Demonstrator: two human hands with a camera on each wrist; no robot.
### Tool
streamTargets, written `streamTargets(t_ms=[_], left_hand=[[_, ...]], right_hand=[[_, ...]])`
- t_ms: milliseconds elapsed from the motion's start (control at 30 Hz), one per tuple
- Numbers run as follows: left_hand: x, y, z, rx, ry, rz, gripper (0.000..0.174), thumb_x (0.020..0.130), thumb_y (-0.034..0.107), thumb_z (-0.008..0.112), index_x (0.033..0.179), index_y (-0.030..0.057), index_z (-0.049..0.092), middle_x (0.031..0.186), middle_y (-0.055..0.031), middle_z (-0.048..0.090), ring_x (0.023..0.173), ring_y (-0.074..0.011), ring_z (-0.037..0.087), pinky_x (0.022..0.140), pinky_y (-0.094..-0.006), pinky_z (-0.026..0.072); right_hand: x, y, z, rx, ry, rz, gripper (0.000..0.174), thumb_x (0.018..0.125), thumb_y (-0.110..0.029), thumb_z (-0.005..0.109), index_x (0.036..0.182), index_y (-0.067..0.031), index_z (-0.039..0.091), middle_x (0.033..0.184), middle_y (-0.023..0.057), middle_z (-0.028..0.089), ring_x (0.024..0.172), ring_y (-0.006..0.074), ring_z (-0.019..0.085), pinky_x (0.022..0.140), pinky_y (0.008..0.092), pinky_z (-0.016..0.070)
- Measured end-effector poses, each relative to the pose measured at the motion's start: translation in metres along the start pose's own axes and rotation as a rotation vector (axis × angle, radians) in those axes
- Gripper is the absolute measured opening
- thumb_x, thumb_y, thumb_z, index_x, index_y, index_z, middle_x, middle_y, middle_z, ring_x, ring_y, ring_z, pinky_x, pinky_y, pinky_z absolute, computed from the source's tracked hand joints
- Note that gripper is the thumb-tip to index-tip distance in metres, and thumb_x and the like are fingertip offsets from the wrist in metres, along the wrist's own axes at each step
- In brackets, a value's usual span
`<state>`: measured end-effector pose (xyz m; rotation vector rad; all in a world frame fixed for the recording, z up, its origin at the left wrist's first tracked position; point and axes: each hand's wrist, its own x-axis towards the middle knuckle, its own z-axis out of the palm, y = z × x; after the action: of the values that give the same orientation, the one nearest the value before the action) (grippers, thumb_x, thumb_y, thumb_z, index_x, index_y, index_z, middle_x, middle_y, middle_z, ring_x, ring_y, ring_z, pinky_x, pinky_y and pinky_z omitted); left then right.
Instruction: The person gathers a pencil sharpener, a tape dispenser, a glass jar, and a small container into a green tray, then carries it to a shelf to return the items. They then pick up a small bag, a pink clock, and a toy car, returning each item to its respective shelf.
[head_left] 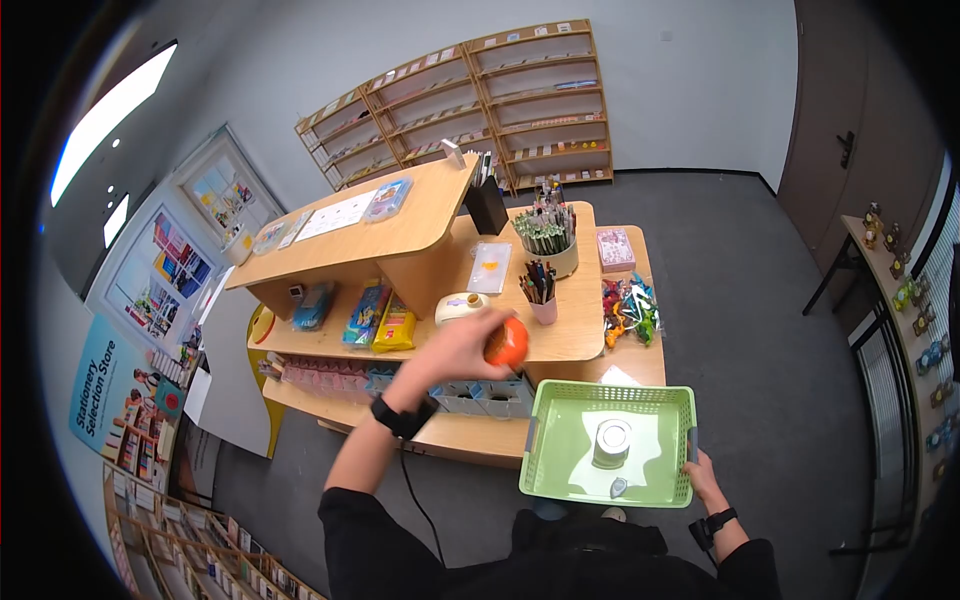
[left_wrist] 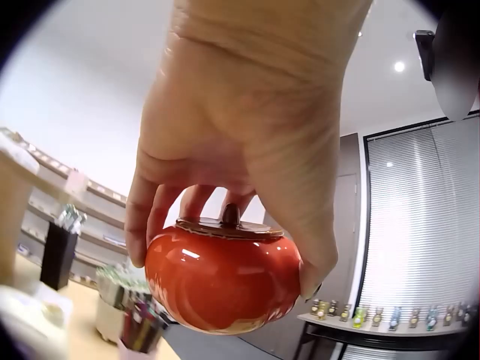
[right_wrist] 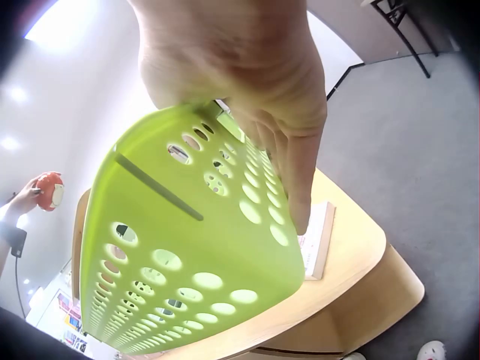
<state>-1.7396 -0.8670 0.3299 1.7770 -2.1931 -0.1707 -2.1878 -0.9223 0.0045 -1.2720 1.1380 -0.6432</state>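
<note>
My left hand (head_left: 462, 347) grips a round, glossy red-orange lidded jar (head_left: 507, 342) above the front edge of the wooden counter. In the left wrist view, the jar (left_wrist: 225, 281) hangs upright, thumb on one side and fingers on the other, under a brown lid (left_wrist: 229, 227) with a small knob. My right hand (head_left: 706, 474) holds the right end of a green plastic basket (head_left: 607, 497). Inside the basket stand a white cylindrical container (head_left: 612, 438) and a small grey teardrop-shaped item (head_left: 618, 488). In the right wrist view, the basket's perforated wall (right_wrist: 172, 247) hangs beneath the hand (right_wrist: 247, 82).
On the counter are a cream rounded object (head_left: 461, 308), a pink pen cup (head_left: 543, 309), a planter (head_left: 553, 258) and a clear pouch (head_left: 489, 267). Colourful small packets (head_left: 630, 308) and a pink box (head_left: 615, 250) lie on the lower right ledge. A raised shelf (head_left: 430, 215) overhangs the left side.
</note>
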Motion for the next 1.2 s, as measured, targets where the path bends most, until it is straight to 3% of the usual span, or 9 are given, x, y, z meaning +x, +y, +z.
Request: streamTargets(t_ms=[100, 233, 267, 367, 467, 967, 1067, 1133, 1200], left_hand=[[0.019, -0.058, -0.059, 0.079, 0.058, -0.125, 0.071, 0.06, 0.03, 0.073, 0.121, 0.0026, 0.05, 0.104, -0.0187, 0.057, 0.097, -0.032, 0.057, 0.087, -0.0361, 0.0458], [0.051, -0.148, -0.106, 0.119, 0.091, -0.286, 0.078, 0.057, 0.037, 0.072, 0.123, 0.0027, 0.049, 0.106, -0.0219, 0.058, 0.1, -0.0331, 0.057, 0.089, -0.0371, 0.0456], [0.06, -0.168, -0.113, 0.121, 0.089, -0.313, 0.079, 0.057, 0.04, 0.073, 0.122, 0.0012, 0.05, 0.105, -0.0222, 0.06, 0.099, -0.0334, 0.059, 0.087, -0.0374, 0.0466], [0.088, -0.214, -0.125, 0.157, 0.06, -0.413, 0.079, 0.057, 0.043, 0.073, 0.12, 0.0003, 0.051, 0.104, -0.0221, 0.061, 0.098, -0.0337, 0.06, 0.086, -0.0379, 0.0477], [0.11, -0.249, -0.126, 0.201, 0.033, -0.385, 0.078, 0.057, 0.046, 0.074, 0.117, 0.0003, 0.053, 0.102, -0.0214, 0.063, 0.096, -0.0333, 0.061, 0.085, -0.0374, 0.0484], [0.123, -0.295, -0.131, 0.132, -0.122, -0.338, 0.083, 0.058, 0.048, 0.076, 0.122, 0.0031, 0.051, 0.108, -0.0186, 0.062, 0.099, -0.0307, 0.06, 0.088, -0.0342, 0.047], [0.114, -0.301, -0.128, 0.126, -0.127, -0.268, 0.086, 0.057, 0.04, 0.078, 0.129, 0.0079, 0.045, 0.118, -0.0183, 0.057, 0.108, -0.0297, 0.056, 0.094, -0.0347, 0.0439], [0.106, -0.299, -0.127, 0.087, -0.084, -0.124, 0.087, 0.06, 0.03, 0.079, 0.136, 0.0137, 0.039, 0.128, -0.0158, 0.047, 0.119, -0.0277, 0.047, 0.1, -0.0357, 0.0392], [0.103, -0.307, -0.126, 0.01, -0.085, -0.029, 0.086, 0.061, 0.028, 0.078, 0.136, 0.0156, 0.038, 0.13, -0.0148, 0.045, 0.121, -0.0271, 0.045, 0.101, -0.0364, 0.0387]], right_hand=[[-0.01, -0.022, 0.008, -0.017, -0.027, 0.101, 0.069, 0.062, 0.003, 0.043, 0.131, 0.0058, 0.042, 0.111, 0.0145, 0.057, 0.097, 0.0226, 0.057, 0.083, 0.0272, 0.044], [-0.011, -0.01, 0.021, 0.103, 0.02, 0.138, 0.071, 0.06, 0.003, 0.043, 0.131, 0.0055, 0.043, 0.108, 0.0133, 0.059, 0.095, 0.0209, 0.058, 0.081, 0.0279, 0.0451], [-0.01, -0.003, 0.028, 0.153, 0.078, 0.095, 0.063, 0.062, 0.003, 0.044, 0.125, 0.002, 0.051, 0.097, 0.0094, 0.063, 0.084, 0.0187, 0.061, 0.076, 0.0276, 0.0471], [-0.004, 0.009, 0.045, 0.117, 0.15, 0.038, 0.064, 0.062, 0.003, 0.044, 0.125, 0.0021, 0.05, 0.097, 0.0097, 0.063, 0.085, 0.019, 0.06, 0.077, 0.0272, 0.0462], [-0.005, -0.004, 0.063, 0.079, 0.171, 0.079, 0.062, 0.062, 0.003, 0.045, 0.123, 0.003, 0.052, 0.098, 0.01, 0.062, 0.087, 0.0187, 0.06, 0.078, 0.027, 0.0455], [-0.006, -0.024, 0.094, 0.178, 0.162, 0.184, 0.061, 0.059, 0.005, 0.044, 0.119, 0.0057, 0.052, 0.098, 0.0094, 0.061, 0.087, 0.0197, 0.059, 0.078, 0.028, 0.0458], [-0.006, -0.029, 0.101, 0.182, 0.177, 0.186, 0.061, 0.059, 0.005, 0.044, 0.119, 0.0059, 0.051, 0.098, 0.0093, 0.061, 0.087, 0.0201, 0.059, 0.078, 0.0283, 0.046], [-0.007, -0.039, 0.109, 0.182, 0.174, 0.187, 0.061, 0.059, 0.005, 0.043, 0.12, 0.006, 0.051, 0.098, 0.0094, 0.061, 0.087, 0.0202, 0.059, 0.078, 0.0284, 0.0461], [-0.01, -0.049, 0.113, 0.172, 0.172, 0.197, 0.062, 0.058, 0.004, 0.044, 0.119, 0.0059, 0.051, 0.097, 0.0098, 0.061, 0.086, 0.0204, 0.06, 0.077, 0.0287, 0.0468]])
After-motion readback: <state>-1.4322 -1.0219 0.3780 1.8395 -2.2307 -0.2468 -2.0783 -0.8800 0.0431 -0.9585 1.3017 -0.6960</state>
